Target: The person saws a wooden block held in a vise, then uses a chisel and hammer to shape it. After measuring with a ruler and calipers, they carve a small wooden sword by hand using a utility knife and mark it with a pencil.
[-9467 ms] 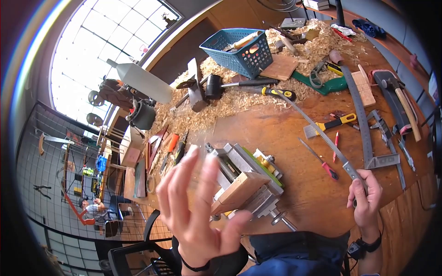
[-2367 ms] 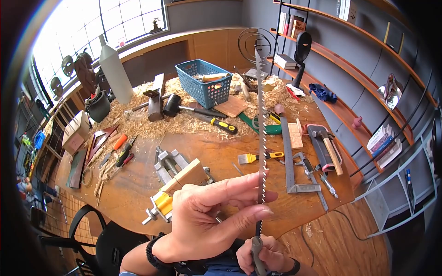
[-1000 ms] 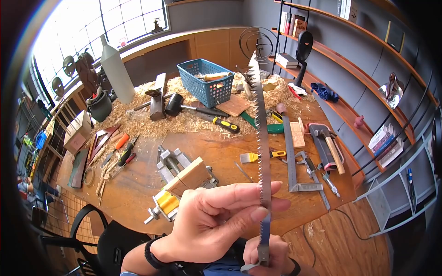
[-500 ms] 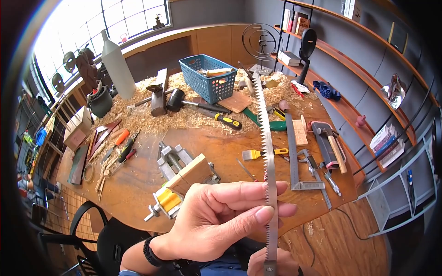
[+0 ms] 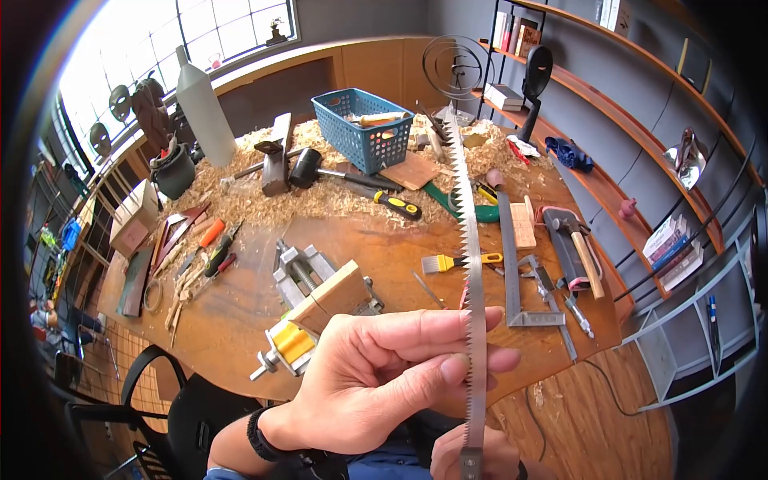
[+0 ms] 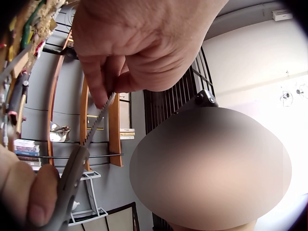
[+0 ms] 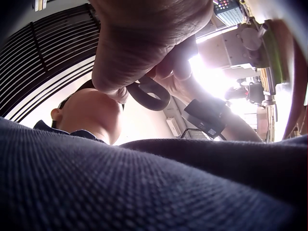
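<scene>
A saw stands nearly upright before me, its long toothed blade (image 5: 472, 272) showing its flat side. My left hand (image 5: 376, 368) pinches the lower blade, thumb on the near side and fingertips coming out behind it. Below, my right hand (image 5: 496, 456) grips the saw's grey handle (image 6: 70, 187), mostly cut off in the head view. In the right wrist view the handle's curved end (image 7: 154, 98) shows beneath the right hand. Beyond the left hand, a vise (image 5: 300, 276) with a wood block (image 5: 332, 296) clamped in it sits on the table.
Wood shavings (image 5: 264, 196) cover the table's back, around a blue basket (image 5: 364, 136) and a black mallet (image 5: 306, 168). To the right lie a yellow brush (image 5: 444, 262), a steel square (image 5: 512, 264) and a hammer (image 5: 588, 256). A black chair (image 5: 192, 412) stands at left.
Earlier the right hand held the saw low at right and the left hand was free; now the saw is upright and the left hand pinches its blade. Lately the blade has turned its flat side to view.
</scene>
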Demonstrator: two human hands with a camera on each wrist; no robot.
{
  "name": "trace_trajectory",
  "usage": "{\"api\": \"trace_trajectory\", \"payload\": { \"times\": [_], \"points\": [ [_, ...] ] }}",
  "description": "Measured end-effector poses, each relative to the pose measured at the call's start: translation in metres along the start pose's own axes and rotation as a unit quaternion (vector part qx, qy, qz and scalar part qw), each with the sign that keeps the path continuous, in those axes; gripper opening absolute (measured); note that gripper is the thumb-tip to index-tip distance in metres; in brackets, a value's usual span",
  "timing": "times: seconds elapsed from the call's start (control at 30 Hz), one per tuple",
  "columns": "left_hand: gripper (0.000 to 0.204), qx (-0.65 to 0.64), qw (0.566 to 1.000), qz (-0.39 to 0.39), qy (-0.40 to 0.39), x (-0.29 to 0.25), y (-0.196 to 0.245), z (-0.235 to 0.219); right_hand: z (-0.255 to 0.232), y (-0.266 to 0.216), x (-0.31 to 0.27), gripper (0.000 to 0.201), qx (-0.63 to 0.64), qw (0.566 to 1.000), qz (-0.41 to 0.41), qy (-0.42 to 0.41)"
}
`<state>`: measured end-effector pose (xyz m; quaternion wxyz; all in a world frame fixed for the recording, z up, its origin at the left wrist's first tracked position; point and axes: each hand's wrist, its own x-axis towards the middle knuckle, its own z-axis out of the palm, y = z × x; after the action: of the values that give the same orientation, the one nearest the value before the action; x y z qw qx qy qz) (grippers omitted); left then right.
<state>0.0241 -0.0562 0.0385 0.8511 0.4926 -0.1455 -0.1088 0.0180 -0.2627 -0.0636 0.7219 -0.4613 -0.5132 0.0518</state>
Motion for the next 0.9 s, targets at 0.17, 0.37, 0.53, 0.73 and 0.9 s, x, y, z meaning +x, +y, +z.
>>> {"api": "trace_trajectory", "payload": {
  "times": [0.17, 0.37, 0.53, 0.73, 0.9],
  "points": [
    [0.042, -0.002, 1.000, 0.006, 0.011, -0.001, -0.003, -0.001, -0.001, 0.001, 0.001, 0.050, 0.009, 1.000, 0.003, -0.005],
    [0.043, -0.010, 0.997, -0.001, 0.081, 0.001, -0.001, 0.008, 0.000, 0.003, 0.000, 0.047, 0.016, 1.000, 0.006, 0.004],
    [0.044, -0.014, 0.997, -0.013, 0.080, 0.001, -0.002, 0.002, 0.001, 0.005, -0.001, 0.045, 0.025, 1.000, 0.012, 0.002],
    [0.043, 0.022, 0.997, 0.011, 0.073, 0.003, -0.002, 0.005, 0.006, 0.000, 0.002, 0.042, 0.047, 0.995, 0.072, 0.048],
    [0.043, 0.038, 0.997, 0.025, 0.062, 0.003, -0.004, 0.001, 0.004, -0.001, 0.002, 0.045, 0.106, 0.988, 0.111, 0.026]
  ]
}}
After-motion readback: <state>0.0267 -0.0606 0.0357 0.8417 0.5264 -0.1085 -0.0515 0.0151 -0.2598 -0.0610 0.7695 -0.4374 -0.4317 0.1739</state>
